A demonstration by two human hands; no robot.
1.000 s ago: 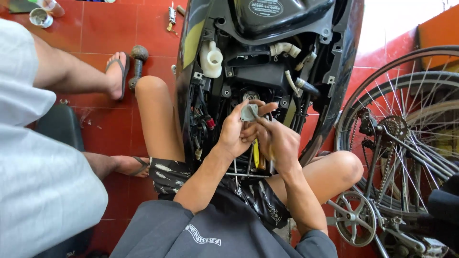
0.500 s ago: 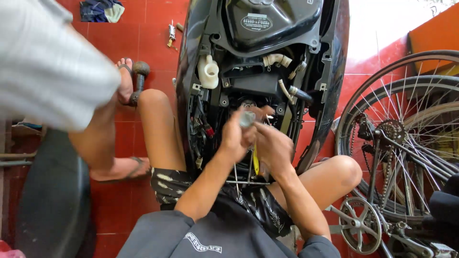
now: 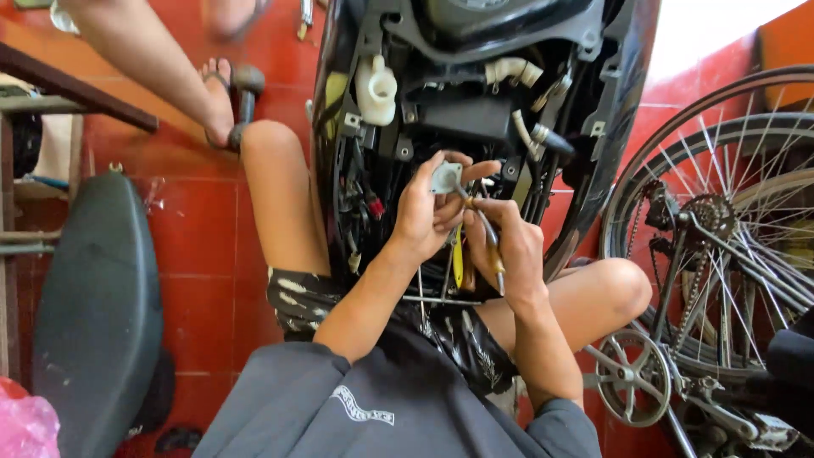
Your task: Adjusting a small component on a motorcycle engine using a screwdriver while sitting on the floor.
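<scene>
My left hand point(image 3: 428, 212) holds a small grey metal part point(image 3: 445, 178) up in front of the opened black scooter body point(image 3: 475, 76). Just to its right, my right hand point(image 3: 507, 242) grips a screwdriver point(image 3: 485, 231) whose tip points up at that part. Both hands sit close together, almost touching, above my lap. Wires and a yellow-handled tool point(image 3: 458, 254) hang behind the hands. A white fluid bottle point(image 3: 376, 89) sits in the scooter's frame above and left of the hands.
A bicycle wheel and chain set point(image 3: 721, 237) stand at the right. A black scooter seat point(image 3: 97, 305) lies on the red tiled floor at the left. Another person's leg and sandalled foot point(image 3: 216, 106) are at the upper left, beside a hammer point(image 3: 246, 93).
The other person has stepped back, their body leaving the left of the view. My hands stay together on the grey part; the view has shifted slightly.
</scene>
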